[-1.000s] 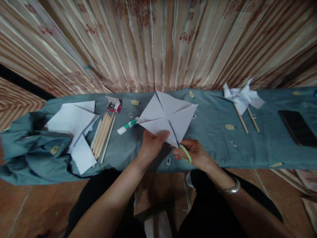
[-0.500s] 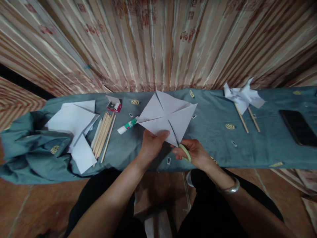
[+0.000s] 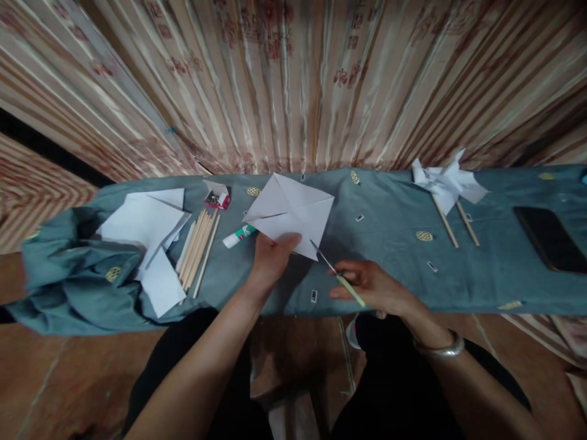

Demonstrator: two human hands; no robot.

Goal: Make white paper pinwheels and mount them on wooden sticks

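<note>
A square sheet of white paper (image 3: 302, 214), slit from its corners toward the middle, is held above the cloth. My left hand (image 3: 274, 256) pinches its near edge, thumb on top. In my right hand (image 3: 367, 284) is a pair of scissors (image 3: 351, 289) with pale green handles. Their blades point up and left, and the tip is close to the paper's right near corner; whether it touches I cannot tell. Partly under the paper's left corner lies a glue stick (image 3: 237, 236) with a green and white label.
Wooden sticks (image 3: 195, 250), a small red box (image 3: 217, 197) of metal bits and loose white sheets (image 3: 142, 220) lie left. To the right are paper pinwheels (image 3: 447, 180) on sticks and a black phone (image 3: 548, 238). A blue-grey cloth (image 3: 389, 244) covers the narrow table before a curtain (image 3: 293, 91).
The paper has shifted left in my left hand. My right hand has drawn the scissors out of the slit and away to the right, and their blades now show.
</note>
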